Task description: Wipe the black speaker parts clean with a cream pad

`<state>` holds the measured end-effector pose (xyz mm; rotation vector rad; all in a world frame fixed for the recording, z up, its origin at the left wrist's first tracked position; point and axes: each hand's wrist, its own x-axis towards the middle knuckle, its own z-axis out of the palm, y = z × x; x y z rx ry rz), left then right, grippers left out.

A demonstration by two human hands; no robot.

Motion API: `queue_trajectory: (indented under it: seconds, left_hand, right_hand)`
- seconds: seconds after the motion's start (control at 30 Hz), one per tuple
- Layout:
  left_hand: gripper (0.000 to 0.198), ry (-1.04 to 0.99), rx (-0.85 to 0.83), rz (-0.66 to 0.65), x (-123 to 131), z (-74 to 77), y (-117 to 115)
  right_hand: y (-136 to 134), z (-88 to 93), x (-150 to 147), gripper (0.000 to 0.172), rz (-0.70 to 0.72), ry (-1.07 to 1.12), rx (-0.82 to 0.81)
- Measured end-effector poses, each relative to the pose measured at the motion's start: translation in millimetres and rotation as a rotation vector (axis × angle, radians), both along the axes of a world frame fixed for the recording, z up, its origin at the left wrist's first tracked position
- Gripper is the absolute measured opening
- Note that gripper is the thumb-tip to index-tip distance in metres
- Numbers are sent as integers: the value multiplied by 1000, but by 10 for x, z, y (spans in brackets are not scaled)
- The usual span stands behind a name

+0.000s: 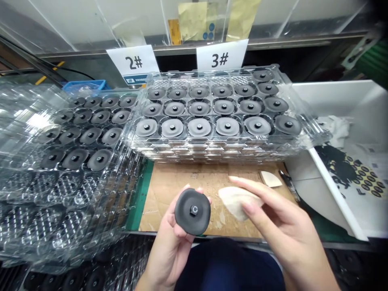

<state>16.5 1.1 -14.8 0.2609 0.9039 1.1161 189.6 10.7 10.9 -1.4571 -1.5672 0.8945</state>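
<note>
My left hand (169,244) grips a black rounded disc (186,204) with a short stem standing up from its middle. The fingers wrap round its underside and edge, and the stem side faces up towards me. In my right hand (285,224), a cream-coloured sponge pad (235,199) is pinched between the thumb and fingers. The pad is just right of the disc, with a small gap between them. Both hands are above a worn brown cardboard sheet (178,176). A second cream pad (270,179) lies on the board's right side.
A stack of clear plastic trays (188,141) holding several black discs stands behind the cardboard. More tray stacks (100,194) rise on the left. To the right, a white bin (336,202) contains small black parts. A pen-like tool (289,185) lies beside the bin. Signs read 2# (133,62) and 3# (220,58).
</note>
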Motion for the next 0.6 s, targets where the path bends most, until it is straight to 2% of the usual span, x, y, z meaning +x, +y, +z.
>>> queue_trajectory:
  seconds: [0.07, 0.13, 0.17, 0.27, 0.33, 0.43, 0.5, 0.57, 0.6]
  left_hand:
    - [54, 0, -18, -12, -1, -10, -41]
    - [48, -27, -58, -27, -39, -25, -82]
    - [46, -40, -71, -28, -64, -33, -99]
    - [41, -40, -107, -13, -110, -47, -132]
    - [36, -56, -136, -16, -93, -36, -139]
    - [28, -123, -140, -43, -56, 8, -133]
    - [29, -134, -129, -66, -71, 28, -128]
    - [36, -131, -120, -89, -109, 19, -128]
    - [39, -128, -112, -100, -126, 5, -128]
  right_hand:
    - [17, 75, -170, 35, 68, 25, 150]
    - [30, 122, -329, 31, 213, 18, 300]
    - [35, 132, -384, 28, 305, 2, 324]
    - [66, 132, -448, 21, 543, -61, 148]
    - [93, 123, -462, 22, 522, -98, 106]
    - [90, 122, -487, 26, 362, -100, 304]
    - [40, 139, -455, 25, 412, -60, 335]
    - [-31, 166, -366, 21, 506, -66, 242]
    - [-64, 178, -312, 21, 507, -104, 185]
